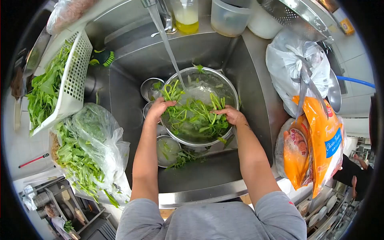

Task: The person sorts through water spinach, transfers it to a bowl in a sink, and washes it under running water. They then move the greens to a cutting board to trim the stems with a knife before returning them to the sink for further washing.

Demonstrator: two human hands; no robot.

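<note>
Overhead, head view, one entry per item.

Steel sink [256, 100]: centre of scene, basin deep and wet.

Large steel bowl [232, 90]: middle of the sink, holding water and a mass of leafy greens [196, 118]. A stream of water [168, 48] falls from the far tap into the bowl's far-left part.

Left hand [157, 110]: at the bowl's left rim, fingers curled down over the rim among stems; whether they are clamped on any stems cannot be told.

Right hand [231, 115]: over the bowl's right side, fingers bent and closed on a small bunch of green stems that stands up from the knuckles.

Small steel bowls: one [150, 89] far-left of the large bowl, one [167, 150] near-left with water and scraps, loose greens lying just beside it on the sink floor.

White slotted basket [76, 76]: left of the sink, tilted, filled with greens.

Clear plastic bag [100, 136]: near-left counter, more greens spilling out.

White plastic bag [292, 68]: right of the sink, far.

Orange packets [320, 144]: right counter, near, printed labels partly legible.

Bottle of yellow liquid [187, 18] and clear tub [230, 18]: far ledge behind the sink.

Metal colander [296, 16]: far right.

Green brush [103, 58]: far-left sink corner.
</note>
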